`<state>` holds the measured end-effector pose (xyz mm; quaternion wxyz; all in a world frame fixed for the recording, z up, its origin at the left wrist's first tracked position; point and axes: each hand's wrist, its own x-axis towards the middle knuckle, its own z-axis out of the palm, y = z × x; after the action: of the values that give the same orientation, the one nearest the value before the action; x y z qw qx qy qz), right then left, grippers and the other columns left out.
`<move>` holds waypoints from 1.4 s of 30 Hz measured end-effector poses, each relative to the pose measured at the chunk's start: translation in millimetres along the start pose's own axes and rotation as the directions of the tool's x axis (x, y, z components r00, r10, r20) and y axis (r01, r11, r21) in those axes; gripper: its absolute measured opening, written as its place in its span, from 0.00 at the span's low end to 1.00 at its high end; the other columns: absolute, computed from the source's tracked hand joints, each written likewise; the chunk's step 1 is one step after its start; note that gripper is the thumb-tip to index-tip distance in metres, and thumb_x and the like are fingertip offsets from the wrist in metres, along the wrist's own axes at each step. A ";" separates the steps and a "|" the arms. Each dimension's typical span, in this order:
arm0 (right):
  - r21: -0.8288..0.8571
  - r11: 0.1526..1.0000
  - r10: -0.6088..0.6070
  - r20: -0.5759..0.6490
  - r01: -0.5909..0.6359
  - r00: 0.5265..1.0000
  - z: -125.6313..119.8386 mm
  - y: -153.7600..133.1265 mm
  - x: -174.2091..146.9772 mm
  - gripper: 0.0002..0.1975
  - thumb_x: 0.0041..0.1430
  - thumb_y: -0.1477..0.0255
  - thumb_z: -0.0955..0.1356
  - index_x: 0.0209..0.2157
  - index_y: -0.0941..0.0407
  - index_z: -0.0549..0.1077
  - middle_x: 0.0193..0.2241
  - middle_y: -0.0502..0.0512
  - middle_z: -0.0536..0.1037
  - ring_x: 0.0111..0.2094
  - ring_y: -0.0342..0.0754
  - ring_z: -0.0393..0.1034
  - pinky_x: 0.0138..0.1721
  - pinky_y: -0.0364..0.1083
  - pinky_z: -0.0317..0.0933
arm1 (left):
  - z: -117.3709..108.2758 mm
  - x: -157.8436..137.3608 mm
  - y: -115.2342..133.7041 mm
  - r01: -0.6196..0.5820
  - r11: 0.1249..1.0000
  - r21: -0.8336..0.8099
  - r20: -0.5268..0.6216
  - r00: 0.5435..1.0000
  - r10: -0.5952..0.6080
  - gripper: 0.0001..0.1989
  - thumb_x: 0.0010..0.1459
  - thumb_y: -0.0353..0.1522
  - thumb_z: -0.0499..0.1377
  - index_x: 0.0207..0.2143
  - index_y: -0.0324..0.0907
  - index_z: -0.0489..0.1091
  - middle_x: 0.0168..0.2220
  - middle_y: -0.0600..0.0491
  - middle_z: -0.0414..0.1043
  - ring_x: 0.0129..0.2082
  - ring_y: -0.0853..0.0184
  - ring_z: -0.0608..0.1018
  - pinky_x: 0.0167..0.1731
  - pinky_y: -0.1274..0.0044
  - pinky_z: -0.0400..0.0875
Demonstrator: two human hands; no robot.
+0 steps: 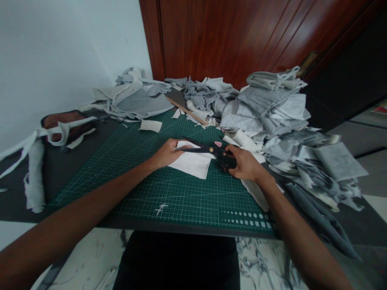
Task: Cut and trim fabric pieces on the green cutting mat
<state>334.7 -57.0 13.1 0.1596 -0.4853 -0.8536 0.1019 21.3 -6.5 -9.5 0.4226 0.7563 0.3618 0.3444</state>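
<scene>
Black scissors (pixel 211 150) with a brass pivot are held by their handles in my right hand (pixel 244 163), fingers wrapped through the loops. Their blades are parted and point left, across the upper edge of a white piece of fabric (pixel 193 164). My left hand (pixel 169 152) pinches that fabric at its left end, close to the blade tips. Below the blades the fabric spreads over the green cutting mat (pixel 187 197). Just above the scissors lies a small pink piece of chalk or similar (pixel 218 143).
Grey and white fabric is heaped at the right (pixel 266 108) and back left (pixel 136 100). A wooden stick (pixel 187 110) lies at the back. A cream scrap (pixel 151 126) rests on the mat. At far left are a brown pouch (pixel 65 123) and pale strips. Scraps litter the floor.
</scene>
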 end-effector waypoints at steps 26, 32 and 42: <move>0.003 0.998 0.059 0.034 -0.059 0.998 2.1 1.8 -2.1 0.18 0.52 0.68 0.70 0.45 0.53 0.68 0.34 0.54 0.81 0.36 0.58 0.80 0.34 0.47 0.61 | -0.5 1.5 -6.7 -0.070 0.997 0.026 -0.016 0.997 0.070 0.15 0.62 0.34 0.60 0.47 0.39 0.81 0.45 0.49 0.84 0.46 0.62 0.84 0.52 0.72 0.75; 0.056 0.997 0.048 0.041 -0.050 0.998 3.9 3.2 -1.3 0.18 0.52 0.69 0.70 0.45 0.53 0.67 0.38 0.56 0.82 0.39 0.57 0.80 0.35 0.47 0.64 | -0.7 1.5 -8.1 -0.044 0.998 0.035 -0.029 0.999 0.045 0.16 0.64 0.36 0.60 0.49 0.38 0.80 0.46 0.47 0.84 0.47 0.62 0.83 0.51 0.73 0.76; 0.067 0.996 0.057 0.045 -0.060 0.997 4.7 2.9 -1.9 0.18 0.53 0.68 0.70 0.46 0.53 0.68 0.38 0.57 0.82 0.39 0.58 0.81 0.37 0.48 0.67 | 0.3 -0.5 -0.6 0.011 1.000 0.009 -0.033 0.999 -0.010 0.17 0.64 0.39 0.61 0.49 0.39 0.81 0.45 0.49 0.84 0.45 0.61 0.83 0.47 0.73 0.76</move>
<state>336.2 -57.3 7.5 0.1547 -0.5020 -0.8383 0.1459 21.2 -6.8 -10.2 0.4150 0.7504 0.3742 0.3530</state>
